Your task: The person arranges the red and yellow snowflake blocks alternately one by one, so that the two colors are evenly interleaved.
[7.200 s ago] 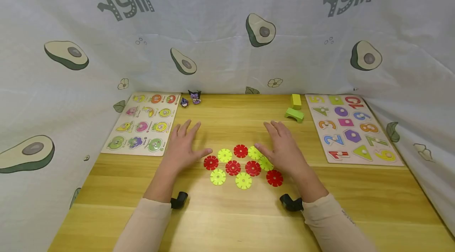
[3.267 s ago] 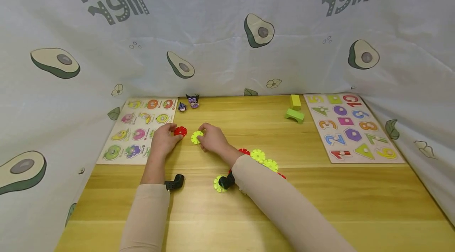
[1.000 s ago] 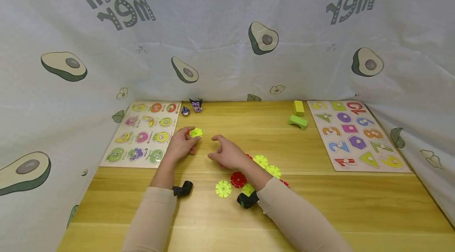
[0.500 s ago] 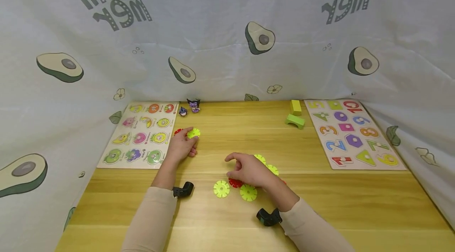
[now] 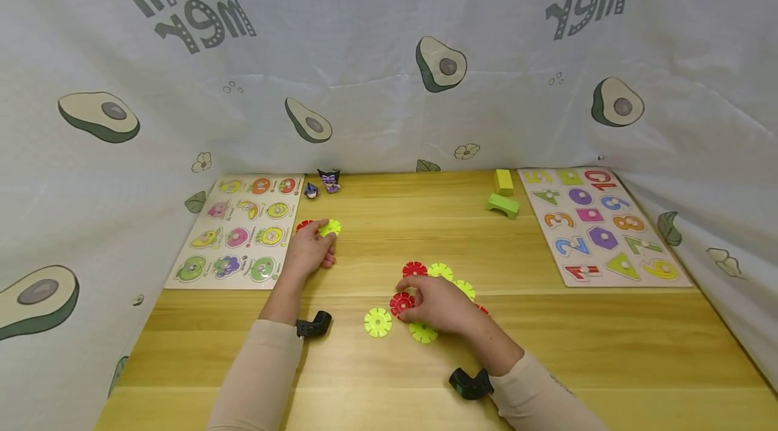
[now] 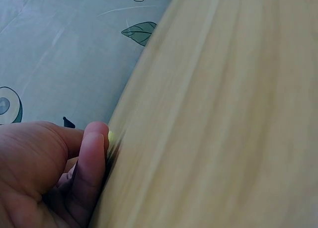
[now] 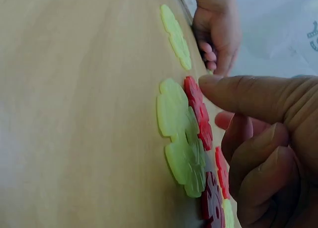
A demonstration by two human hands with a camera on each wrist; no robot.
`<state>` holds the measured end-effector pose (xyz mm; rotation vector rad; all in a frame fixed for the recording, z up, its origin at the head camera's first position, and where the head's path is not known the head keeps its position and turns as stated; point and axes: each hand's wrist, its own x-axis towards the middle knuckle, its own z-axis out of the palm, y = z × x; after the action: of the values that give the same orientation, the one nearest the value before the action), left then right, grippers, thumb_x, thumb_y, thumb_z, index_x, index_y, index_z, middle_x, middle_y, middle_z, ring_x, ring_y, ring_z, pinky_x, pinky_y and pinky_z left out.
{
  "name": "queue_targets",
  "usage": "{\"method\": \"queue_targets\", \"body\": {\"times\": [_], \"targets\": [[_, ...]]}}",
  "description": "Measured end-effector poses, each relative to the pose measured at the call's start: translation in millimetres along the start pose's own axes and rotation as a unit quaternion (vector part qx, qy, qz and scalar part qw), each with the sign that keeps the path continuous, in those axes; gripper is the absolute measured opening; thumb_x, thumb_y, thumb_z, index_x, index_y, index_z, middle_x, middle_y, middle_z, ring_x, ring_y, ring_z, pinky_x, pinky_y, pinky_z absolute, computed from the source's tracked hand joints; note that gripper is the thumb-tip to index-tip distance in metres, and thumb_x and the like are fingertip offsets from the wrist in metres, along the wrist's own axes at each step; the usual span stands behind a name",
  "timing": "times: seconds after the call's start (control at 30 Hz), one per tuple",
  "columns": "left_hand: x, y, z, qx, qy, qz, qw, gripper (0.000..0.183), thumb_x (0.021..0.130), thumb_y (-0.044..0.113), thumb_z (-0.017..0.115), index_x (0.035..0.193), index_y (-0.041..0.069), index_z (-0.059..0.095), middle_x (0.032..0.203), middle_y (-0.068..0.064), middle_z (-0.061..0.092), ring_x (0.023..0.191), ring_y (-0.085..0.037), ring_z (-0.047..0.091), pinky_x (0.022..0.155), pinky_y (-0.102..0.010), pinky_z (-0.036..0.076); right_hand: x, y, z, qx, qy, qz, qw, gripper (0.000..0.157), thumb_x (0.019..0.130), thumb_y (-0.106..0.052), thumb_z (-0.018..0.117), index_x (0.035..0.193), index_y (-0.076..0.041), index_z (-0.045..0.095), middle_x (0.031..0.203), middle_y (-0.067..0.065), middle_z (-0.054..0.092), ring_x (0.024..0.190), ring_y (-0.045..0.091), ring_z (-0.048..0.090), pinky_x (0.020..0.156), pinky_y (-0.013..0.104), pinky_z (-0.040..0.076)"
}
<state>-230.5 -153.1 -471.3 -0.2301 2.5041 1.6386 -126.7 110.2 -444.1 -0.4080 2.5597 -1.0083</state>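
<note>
In the head view my left hand (image 5: 308, 252) pinches a yellow-green snowflake disc (image 5: 331, 227) between forefinger and thumb, beside a red disc (image 5: 303, 224) that its fingers partly cover. The left wrist view shows only a sliver of yellow (image 6: 112, 137) at the fingertips. My right hand (image 5: 442, 302) hovers over the disc group, thumb and forefinger spread around a red disc (image 5: 402, 305). In the right wrist view the thumb is right at that red disc's (image 7: 198, 111) edge. Yellow-green discs lie close by, one left (image 5: 377, 323) and one below (image 5: 423, 332).
More discs lie behind the right hand, including a red one (image 5: 415, 270) and yellow-green ones (image 5: 440, 271). A fruit puzzle board (image 5: 176, 275) is at left, a number puzzle board (image 5: 614, 228) at right. Two small figurines (image 5: 329, 180) and two blocks (image 5: 502, 205) stand toward the back curtain.
Earlier the right hand was beside the left with a yellow-green disc. It has since gone back right and down to the red disc in the group. The left hand stays with the moved discs.
</note>
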Motion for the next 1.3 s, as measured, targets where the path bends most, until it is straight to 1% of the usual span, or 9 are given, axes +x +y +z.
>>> {"method": "queue_targets", "body": {"times": [0.2,0.4,0.47,0.6,0.7,0.93,1.13,1.2,1.3], "targets": [[1.4,-0.6,0.2,0.0,0.001,0.005,1.0,0.047,0.091,0.015,0.056,0.136,0.011,0.044,0.07,-0.014,0.062,0.05,-0.021,0.063,0.044,-0.032,0.053,2,1,3.4,-0.03,0.005,-0.001,1.0,0.035,0.074,-0.024,0.078,0.105,-0.019,0.063,0.062,-0.002,0.052,0.05,0.013,0.048,0.045,0.028,0.041],[2.7,-1.8,-0.2,-0.009,-0.001,0.004,1.0,0.046,0.09,0.013,0.055,0.135,0.011,0.046,0.071,-0.014,0.063,0.051,-0.021,0.063,0.048,-0.035,0.054,2,-2,3.8,-0.037,0.011,0.003,0.999,0.035,0.072,-0.024,0.08,0.101,-0.018,0.061,0.064,-0.001,0.051,0.05,0.013,0.048,0.045,0.028,0.041],[3.0,-2.0,-0.2,-0.011,-0.002,0.003,0.9999,0.046,0.09,0.013,0.055,0.135,0.011,0.046,0.071,-0.014,0.063,0.051,-0.021,0.063,0.048,-0.036,0.055,2,-3,3.7,-0.028,0.012,0.003,1.0,0.035,0.071,-0.024,0.081,0.098,-0.019,0.058,0.065,-0.001,0.05,0.05,0.013,0.048,0.045,0.028,0.041],[2.8,-1.9,0.4,-0.01,-0.002,0.002,0.9999,0.046,0.09,0.013,0.055,0.135,0.011,0.046,0.071,-0.015,0.063,0.051,-0.021,0.063,0.048,-0.035,0.055,1,-4,5.1,-0.01,0.018,-0.012,1.0,0.033,0.071,-0.024,0.081,0.09,-0.021,0.054,0.065,0.0,0.049,0.051,0.014,0.047,0.046,0.028,0.04],[2.2,-1.5,0.9,-0.009,-0.002,0.002,1.0,0.045,0.091,0.013,0.055,0.135,0.011,0.046,0.07,-0.015,0.063,0.051,-0.021,0.063,0.048,-0.035,0.054,2,-4,5.7,-0.002,0.023,-0.029,0.999,0.029,0.073,-0.025,0.079,0.086,-0.02,0.053,0.065,-0.001,0.049,0.051,0.014,0.047,0.046,0.028,0.04],[1.9,-1.8,1.4,-0.009,-0.001,0.005,0.9999,0.045,0.09,0.011,0.054,0.134,0.011,0.046,0.07,-0.015,0.063,0.051,-0.021,0.063,0.048,-0.035,0.055,6,-4,3.2,0.027,0.009,-0.04,0.999,0.02,0.079,-0.025,0.074,0.079,-0.022,0.054,0.066,-0.003,0.052,0.053,0.013,0.048,0.047,0.027,0.042],[1.2,-3.2,1.2,-0.013,0.0,0.008,0.9999,0.047,0.088,0.009,0.053,0.134,0.01,0.046,0.07,-0.015,0.063,0.051,-0.022,0.063,0.047,-0.035,0.054,14,-12,-4.0,0.03,-0.006,-0.062,0.998,0.019,0.08,-0.025,0.074,0.077,-0.021,0.055,0.072,-0.005,0.056,0.063,0.013,0.051,0.054,0.026,0.045],[1.1,-3.3,0.7,-0.016,0.001,0.006,0.9999,0.047,0.088,0.008,0.053,0.134,0.01,0.047,0.07,-0.015,0.063,0.051,-0.022,0.063,0.047,-0.035,0.054,19,-18,-7.1,0.036,-0.009,-0.063,0.997,0.019,0.08,-0.026,0.073,0.078,-0.02,0.056,0.073,-0.004,0.057,0.06,0.013,0.052,0.051,0.026,0.046],[0.9,-3.1,0.0,-0.021,0.001,0.003,0.9998,0.047,0.087,0.007,0.053,0.134,0.01,0.047,0.07,-0.015,0.063,0.051,-0.022,0.063,0.047,-0.035,0.054,31,-27,-10.5,0.055,-0.011,-0.052,0.997,0.019,0.081,-0.024,0.073,0.081,-0.017,0.055,0.074,0.0,0.057,0.055,0.015,0.055,0.048,0.028,0.048]]}}
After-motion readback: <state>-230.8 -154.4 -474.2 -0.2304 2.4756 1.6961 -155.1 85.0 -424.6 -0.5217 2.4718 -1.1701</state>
